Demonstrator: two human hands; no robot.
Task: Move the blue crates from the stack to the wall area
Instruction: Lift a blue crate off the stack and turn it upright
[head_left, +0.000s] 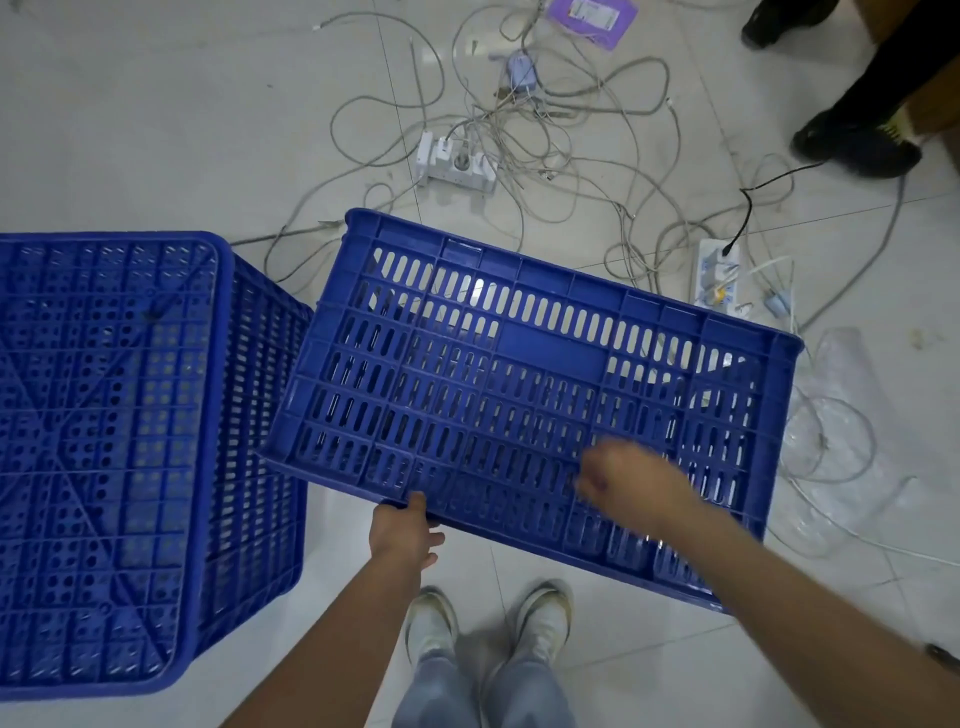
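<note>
Blue slatted crate (524, 384), tilted on its side, is gripped at its near edge by the left hand (408, 535). Right hand (631, 480) is motion-blurred against it, grip unclear. Upturned crate stack (119, 457) stands left, partly cut off. Tangled cables (519, 130) lie beyond.

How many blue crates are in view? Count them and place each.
2. One crate is tilted in the middle, held by the left hand at its near edge with the right hand on it. The other stands upside down at left; more may be nested under it.
</note>
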